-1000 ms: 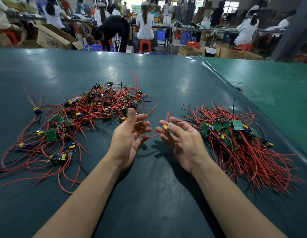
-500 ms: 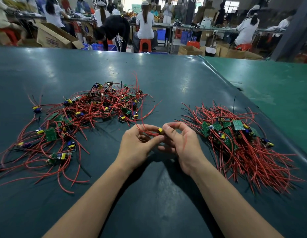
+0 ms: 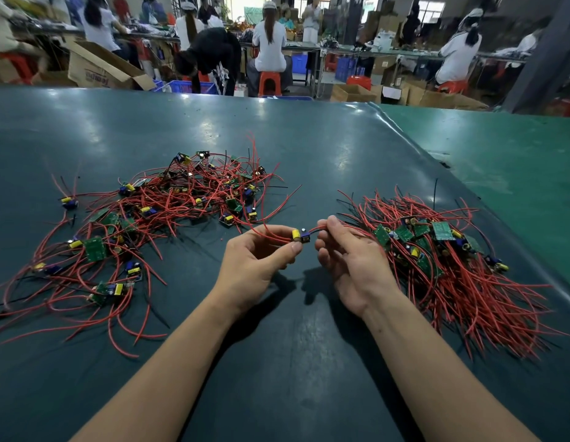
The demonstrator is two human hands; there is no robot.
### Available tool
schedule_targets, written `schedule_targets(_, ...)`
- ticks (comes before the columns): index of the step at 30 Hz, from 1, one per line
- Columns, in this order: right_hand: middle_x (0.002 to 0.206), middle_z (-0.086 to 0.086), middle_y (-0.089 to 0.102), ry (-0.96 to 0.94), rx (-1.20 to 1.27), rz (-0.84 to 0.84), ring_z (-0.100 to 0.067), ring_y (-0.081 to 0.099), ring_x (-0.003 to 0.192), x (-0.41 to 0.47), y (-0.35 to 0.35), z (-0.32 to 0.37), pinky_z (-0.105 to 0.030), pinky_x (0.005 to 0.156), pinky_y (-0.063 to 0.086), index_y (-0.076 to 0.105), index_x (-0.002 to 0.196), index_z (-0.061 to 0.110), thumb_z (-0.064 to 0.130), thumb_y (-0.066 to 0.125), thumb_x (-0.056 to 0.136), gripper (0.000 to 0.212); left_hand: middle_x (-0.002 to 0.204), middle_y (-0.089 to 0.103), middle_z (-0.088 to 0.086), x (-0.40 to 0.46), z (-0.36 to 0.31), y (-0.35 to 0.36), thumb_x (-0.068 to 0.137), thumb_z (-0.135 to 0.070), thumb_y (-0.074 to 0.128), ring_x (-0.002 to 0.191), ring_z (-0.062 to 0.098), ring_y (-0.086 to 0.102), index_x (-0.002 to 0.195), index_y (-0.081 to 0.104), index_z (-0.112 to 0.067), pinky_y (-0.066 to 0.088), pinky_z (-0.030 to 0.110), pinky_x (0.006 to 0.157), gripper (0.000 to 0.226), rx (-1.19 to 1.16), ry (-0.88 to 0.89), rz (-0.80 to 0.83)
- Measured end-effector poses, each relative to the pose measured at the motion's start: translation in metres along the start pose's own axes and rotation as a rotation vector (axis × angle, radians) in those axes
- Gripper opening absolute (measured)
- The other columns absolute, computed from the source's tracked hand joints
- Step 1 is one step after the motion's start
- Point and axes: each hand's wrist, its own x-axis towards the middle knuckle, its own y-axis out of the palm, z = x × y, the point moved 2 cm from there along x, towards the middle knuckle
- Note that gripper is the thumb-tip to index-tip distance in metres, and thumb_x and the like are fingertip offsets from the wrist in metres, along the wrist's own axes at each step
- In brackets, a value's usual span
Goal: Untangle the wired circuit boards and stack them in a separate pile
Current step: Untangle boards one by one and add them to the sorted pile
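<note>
above the middle of the dark green table [image 3: 309, 148], between two piles: one small circuit board [image 3: 300, 235], yellow and blue parts showing, held up off the surface by both hands. left hand [image 3: 255, 266]: fingers curled, thumb and forefinger pinching the board's left end, two red wires [image 3: 267, 232] looping back over the knuckles. right hand [image 3: 350, 266]: palm turned up, fingertips pinching a red lead just at the board's right end, remaining fingers loosely bent. hands close together, not touching each other; the board bridges the gap.

left of hands: tangled pile [image 3: 149, 224] of boards with red and black wires, spread loose and wide, wire ends trailing toward the near edge. right of hands: sorted pile [image 3: 436, 260], green boards gathered at the top, red wires lying roughly parallel and fanning toward the lower right; its nearest wires lie just behind the right hand.

far right: lighter green table section [image 3: 500, 161] adjoining. beyond the table: people at benches, orange stools [image 3: 270, 82], cardboard boxes [image 3: 98, 70], blue crates; detail blurred.
</note>
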Motion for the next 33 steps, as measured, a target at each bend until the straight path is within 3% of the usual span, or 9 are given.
schedule_targets(3, 0.070, -0.007, 0.069, 0.054, 0.035, 0.066, -0.011, 0.065, 0.056, -0.001, 0.002, -0.008, -0.017, 0.050, 0.052, 0.071, 0.082, 0.001, 0.007, 0.070, 0.077, 0.008, 0.072, 0.071, -0.004, 0.000, -0.001, -0.001, 0.083, 0.003, 0.071, 0.063, 0.009, 0.062, 0.091, 0.070, -0.011, 0.051, 0.018, 0.062, 0.016, -0.005, -0.001, -0.011)
schedule_targets(6, 0.067, -0.003, 0.069, 0.089, -0.064, 0.095, -0.010, 0.061, 0.054, -0.003, 0.002, -0.013, -0.017, 0.048, 0.049, 0.077, 0.073, 0.009, 0.011, 0.071, 0.080, 0.009, 0.069, 0.071, -0.005, -0.001, -0.001, -0.001, 0.083, 0.003, 0.070, 0.060, 0.008, 0.061, 0.087, 0.069, -0.011, 0.050, 0.017, 0.061, 0.015, -0.002, -0.034, 0.007)
schedule_targets(10, 0.064, -0.001, 0.065, -0.004, -0.264, 0.061, -0.009, 0.056, 0.050, 0.000, -0.002, -0.010, -0.019, 0.044, 0.046, 0.076, 0.072, 0.011, 0.018, 0.076, 0.081, 0.011, 0.068, 0.069, -0.003, -0.002, 0.001, 0.000, 0.082, 0.003, 0.071, 0.060, 0.009, 0.059, 0.084, 0.068, -0.009, 0.049, 0.016, 0.060, 0.012, 0.015, -0.071, 0.029)
schedule_targets(14, 0.059, -0.001, 0.063, -0.052, -0.332, 0.044, -0.007, 0.053, 0.048, -0.001, -0.002, -0.011, -0.019, 0.042, 0.042, 0.075, 0.065, 0.012, 0.017, 0.078, 0.080, 0.017, 0.068, 0.069, -0.001, -0.003, 0.000, 0.001, 0.071, -0.019, 0.080, 0.061, 0.010, 0.061, 0.082, 0.068, -0.006, 0.050, 0.018, 0.061, 0.021, 0.040, -0.057, 0.033)
schedule_targets(17, 0.055, 0.001, 0.060, -0.059, -0.297, -0.005, -0.006, 0.047, 0.044, 0.001, -0.002, -0.011, -0.017, 0.041, 0.038, 0.074, 0.065, 0.010, 0.015, 0.077, 0.081, 0.017, 0.063, 0.068, -0.003, -0.001, -0.001, 0.002, 0.064, -0.026, 0.081, 0.056, 0.007, 0.060, 0.079, 0.068, -0.005, 0.049, 0.016, 0.058, 0.029, 0.092, -0.045, 0.021)
schedule_targets(28, 0.055, 0.002, 0.053, -0.173, 0.008, -0.280, -0.003, 0.036, 0.041, 0.014, -0.020, 0.010, -0.015, 0.036, 0.027, 0.067, 0.072, 0.004, 0.009, 0.067, 0.090, 0.019, 0.066, 0.071, 0.005, -0.005, -0.003, 0.003, 0.060, -0.018, 0.085, 0.056, 0.009, 0.059, 0.074, 0.070, 0.001, 0.048, 0.017, 0.057, 0.028, 0.005, -0.067, 0.065)
schedule_targets(33, 0.049, 0.006, 0.040, -0.112, 0.143, -0.216, -0.004, 0.030, 0.037, 0.015, -0.020, 0.011, -0.016, 0.034, 0.024, 0.057, 0.069, 0.011, 0.018, 0.057, 0.097, 0.030, 0.068, 0.071, 0.006, -0.005, -0.004, 0.001, 0.059, -0.019, 0.085, 0.058, 0.009, 0.059, 0.073, 0.071, -0.002, 0.048, 0.017, 0.057, 0.026, -0.008, -0.070, 0.073)
